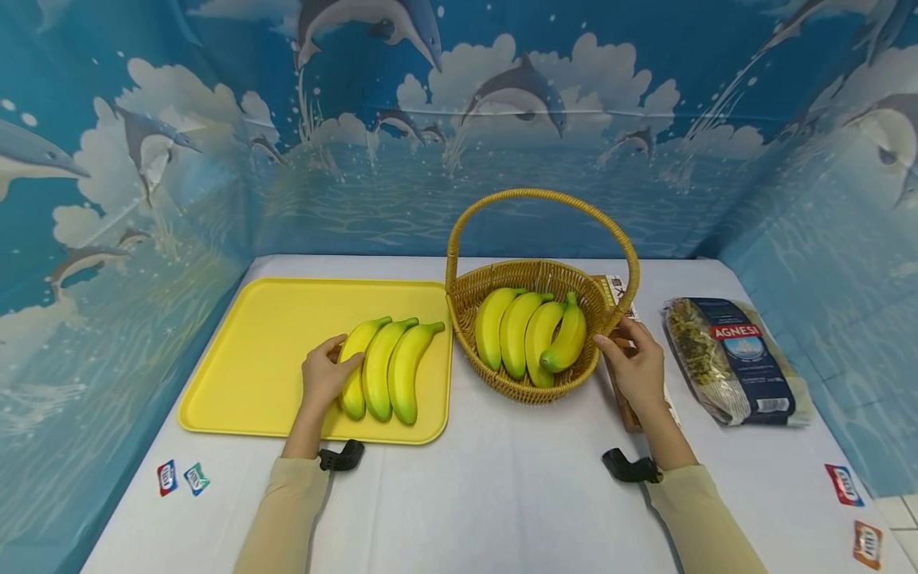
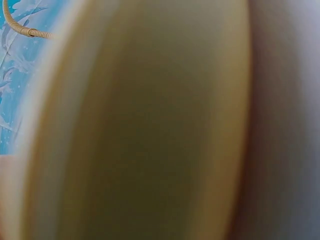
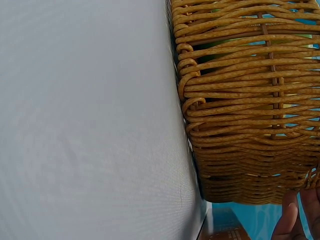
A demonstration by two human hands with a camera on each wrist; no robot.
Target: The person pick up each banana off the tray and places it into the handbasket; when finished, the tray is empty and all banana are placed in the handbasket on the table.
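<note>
left hand [image 1: 326, 381] fingers curled round bunch of three yellow bananas [image 1: 383, 367] on flat yellow plastic tray [image 1: 265, 351] | right hand [image 1: 634, 368] fingers touch woven wicker basket [image 1: 534, 275] rim, likely steadying | desk [image 1: 502, 494]

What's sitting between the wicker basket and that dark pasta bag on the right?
In the head view, the person's right hand rests there at the basket rim, over a flat brown board or booklet. Beyond it is bare white tabletop up to the pasta bag.
</note>
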